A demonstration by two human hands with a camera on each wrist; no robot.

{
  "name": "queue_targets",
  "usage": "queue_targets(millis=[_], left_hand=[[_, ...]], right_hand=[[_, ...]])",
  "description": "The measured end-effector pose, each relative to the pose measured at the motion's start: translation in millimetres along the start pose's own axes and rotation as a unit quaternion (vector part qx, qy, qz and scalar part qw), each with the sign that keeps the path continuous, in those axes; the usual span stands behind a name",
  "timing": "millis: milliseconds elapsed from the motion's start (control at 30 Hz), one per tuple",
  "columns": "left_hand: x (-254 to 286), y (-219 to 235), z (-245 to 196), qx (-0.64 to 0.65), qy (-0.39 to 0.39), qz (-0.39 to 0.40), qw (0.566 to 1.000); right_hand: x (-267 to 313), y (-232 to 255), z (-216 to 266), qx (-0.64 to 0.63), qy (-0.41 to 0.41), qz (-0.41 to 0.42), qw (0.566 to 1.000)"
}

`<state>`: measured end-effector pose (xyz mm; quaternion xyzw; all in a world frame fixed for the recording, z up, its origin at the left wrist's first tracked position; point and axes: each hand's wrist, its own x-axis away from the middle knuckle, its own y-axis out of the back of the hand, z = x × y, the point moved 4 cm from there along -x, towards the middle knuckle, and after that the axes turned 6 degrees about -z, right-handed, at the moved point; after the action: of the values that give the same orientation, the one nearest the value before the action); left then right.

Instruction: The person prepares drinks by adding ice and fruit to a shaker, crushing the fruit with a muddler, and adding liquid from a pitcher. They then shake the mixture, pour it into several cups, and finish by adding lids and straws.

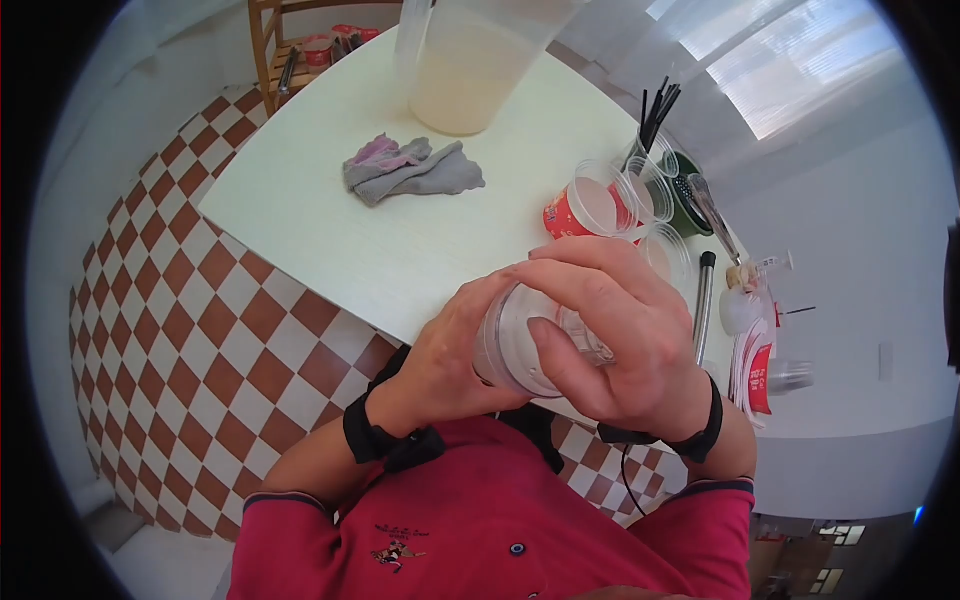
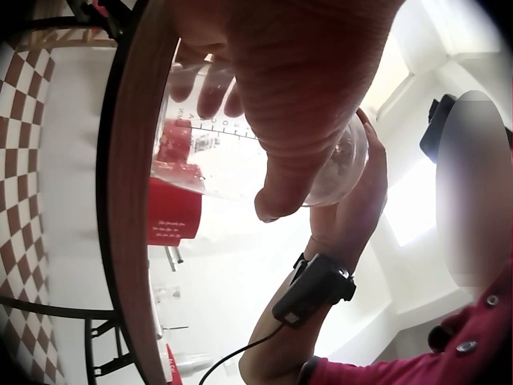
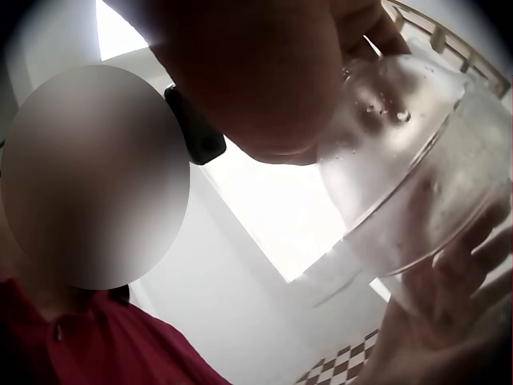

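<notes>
A clear cup with a domed top (image 1: 510,345) is held between both hands at the table's near edge. My left hand (image 1: 445,345) wraps round its side; in the left wrist view printed marks show on the wall of the clear cup (image 2: 220,128), with the left thumb across it. My right hand (image 1: 625,335) grips the top with curled fingers and thumb. In the right wrist view droplets cling to the clear dome (image 3: 393,120), and the fingers of the left hand (image 3: 457,281) lie round the lower part.
On the white table (image 1: 300,190) lie a grey cloth (image 1: 420,172) and a large jug of pale liquid (image 1: 465,80). Red and clear cups (image 1: 590,205), black straws (image 1: 657,115), a metal tube (image 1: 705,300) and a strainer (image 1: 712,215) stand or lie to the right.
</notes>
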<state>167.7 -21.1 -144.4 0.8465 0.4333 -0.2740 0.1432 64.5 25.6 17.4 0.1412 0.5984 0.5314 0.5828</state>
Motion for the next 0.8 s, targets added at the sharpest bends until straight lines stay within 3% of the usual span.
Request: queue_targets(millis=[100, 167, 200, 300, 367, 500, 533, 600, 667, 767, 800], left_hand=[[-3, -2, 10, -0.031, 0.021, 0.026, 0.999], [2, -3, 5, -0.046, 0.005, 0.023, 0.999], [8, -2, 3, -0.05, -0.007, 0.017, 0.999], [28, -5, 23, 0.192, 0.134, -0.018, 0.972], [23, -20, 18, 0.138, 0.16, -0.015, 0.977], [36, -39, -8, 0.006, 0.206, -0.06, 0.977], [35, -42, -8, 0.002, 0.204, -0.031, 0.979], [32, -46, -3, 0.027, 0.188, 0.072, 0.979], [32, -55, -9, 0.038, 0.104, 0.155, 0.982], [22, -88, -36, -0.057, -0.054, 0.222, 0.972], [13, -97, -43, -0.114, -0.068, 0.276, 0.952]], right_hand=[[5, -2, -7, -0.081, -0.011, -0.115, 0.99], [24, -13, -16, -0.233, -0.077, -0.157, 0.957], [32, -17, -15, -0.251, -0.093, -0.168, 0.949], [63, -23, -14, -0.258, -0.138, -0.193, 0.937], [88, -35, -11, -0.205, -0.163, -0.181, 0.948], [122, -44, -4, -0.231, -0.226, -0.236, 0.916], [129, -42, -3, -0.237, -0.24, -0.254, 0.906], [144, -32, 0, -0.242, -0.257, -0.274, 0.895], [165, -5, 0, -0.243, -0.265, -0.278, 0.891], [201, 50, -3, -0.17, -0.3, -0.354, 0.869], [214, 63, -10, -0.152, -0.321, -0.375, 0.857]])
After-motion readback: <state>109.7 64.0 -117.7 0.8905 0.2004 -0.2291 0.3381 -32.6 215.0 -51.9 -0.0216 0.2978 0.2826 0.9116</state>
